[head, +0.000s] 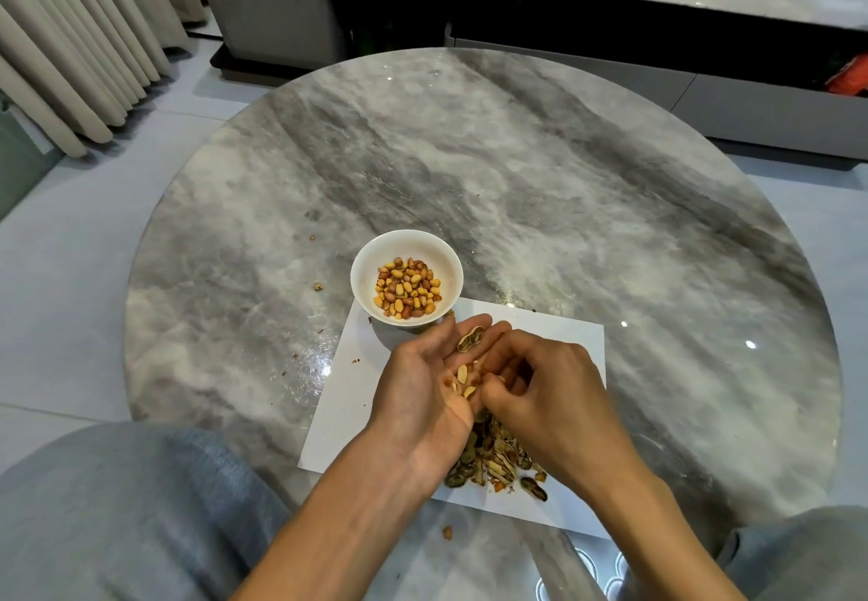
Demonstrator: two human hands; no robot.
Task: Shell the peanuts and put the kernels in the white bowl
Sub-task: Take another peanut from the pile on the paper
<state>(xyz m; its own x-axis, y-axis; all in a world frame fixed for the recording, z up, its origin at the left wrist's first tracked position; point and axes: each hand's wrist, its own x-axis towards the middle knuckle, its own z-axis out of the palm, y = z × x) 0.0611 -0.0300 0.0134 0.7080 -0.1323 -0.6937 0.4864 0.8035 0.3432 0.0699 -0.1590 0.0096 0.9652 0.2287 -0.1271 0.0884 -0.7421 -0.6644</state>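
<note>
Round marble counter [516, 187], white paper [347, 393] under your work. Your left hand [437, 379] lies palm-up and flat as a tray for loose kernels [462, 372] and a split shell [470, 341]; your right hand [540, 384] curls in, fingertips picking among them. The white bowl [406, 248], part-filled, sits just beyond the left fingertips for a short tip; shell pile [493, 459] beneath both wrists.

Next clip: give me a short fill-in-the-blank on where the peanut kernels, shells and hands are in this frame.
1. The left hand lies palm up, and an empty half ____ rests on its fingers.
2. The right hand picks at loose kernels lying in the left ____.
3. The white bowl already holds many shelled ____.
4. The pile of empty shells lies on a white sheet of ____.

Missing words: shell; palm; kernels; paper
</note>
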